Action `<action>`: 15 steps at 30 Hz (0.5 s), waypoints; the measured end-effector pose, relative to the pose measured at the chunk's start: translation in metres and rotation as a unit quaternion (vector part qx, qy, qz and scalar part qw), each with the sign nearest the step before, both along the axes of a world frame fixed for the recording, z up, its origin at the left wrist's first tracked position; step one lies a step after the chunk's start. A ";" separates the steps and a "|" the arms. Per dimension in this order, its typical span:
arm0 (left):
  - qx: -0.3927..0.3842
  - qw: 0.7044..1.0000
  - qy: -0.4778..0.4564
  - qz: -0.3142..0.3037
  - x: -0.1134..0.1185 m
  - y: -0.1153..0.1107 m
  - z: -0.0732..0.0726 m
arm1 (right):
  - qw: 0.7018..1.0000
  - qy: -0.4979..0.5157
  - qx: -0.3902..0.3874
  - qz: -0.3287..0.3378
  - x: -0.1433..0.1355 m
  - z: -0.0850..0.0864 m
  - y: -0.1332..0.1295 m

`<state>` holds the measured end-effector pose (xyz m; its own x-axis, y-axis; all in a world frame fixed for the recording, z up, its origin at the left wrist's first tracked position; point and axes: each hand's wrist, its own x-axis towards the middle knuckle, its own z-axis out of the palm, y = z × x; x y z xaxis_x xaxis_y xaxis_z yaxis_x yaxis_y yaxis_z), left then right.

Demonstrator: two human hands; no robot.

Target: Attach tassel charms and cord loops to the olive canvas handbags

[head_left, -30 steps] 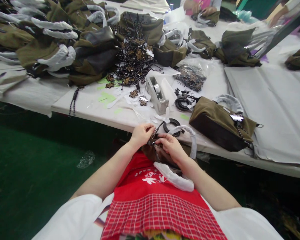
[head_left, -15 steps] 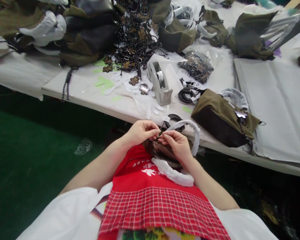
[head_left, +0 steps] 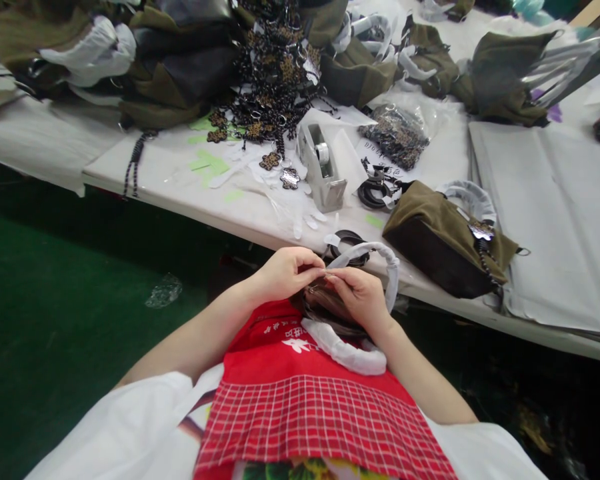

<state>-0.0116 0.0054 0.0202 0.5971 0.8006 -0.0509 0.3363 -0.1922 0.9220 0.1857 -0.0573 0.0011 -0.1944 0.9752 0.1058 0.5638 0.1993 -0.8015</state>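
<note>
A brown bag [head_left: 325, 303] with white-wrapped handles [head_left: 350, 350] rests against the red apron, below the table edge. Over its top, my left hand [head_left: 287, 273] is pinched closed at the fingertips. My right hand [head_left: 357, 290] is closed as well, its fingertips meeting those of the left. Whatever small piece lies between the fingertips is too hidden to make out. Just beyond the hands, a coiled black strap [head_left: 349, 241] with a white tag lies at the table's edge.
A tape dispenser [head_left: 323, 167] stands on the white table [head_left: 180, 193]. To its right sits a finished-looking olive bag [head_left: 445, 237]. Behind are a heap of beaded charms [head_left: 275, 73], a plastic bag of charms [head_left: 397, 133] and more olive bags [head_left: 175, 67].
The fingertips of both hands have come together; a small gap showed between them before. My left hand has shifted slightly right and down.
</note>
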 end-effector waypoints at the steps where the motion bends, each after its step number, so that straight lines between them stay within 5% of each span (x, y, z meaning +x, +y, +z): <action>1: 0.000 1.000 0.001 0.001 0.000 0.000 -0.001 | 1.000 -0.005 0.008 0.005 0.000 0.000 0.000; 15: 0.021 1.000 0.013 -0.019 0.003 -0.001 0.002 | 0.996 -0.072 0.014 0.055 0.000 -0.001 0.001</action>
<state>-0.0083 0.0047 0.0226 0.6253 0.7796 -0.0345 0.3525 -0.2427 0.9038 0.1862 -0.0562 0.0001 -0.3157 0.9440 0.0953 0.6462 0.2875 -0.7069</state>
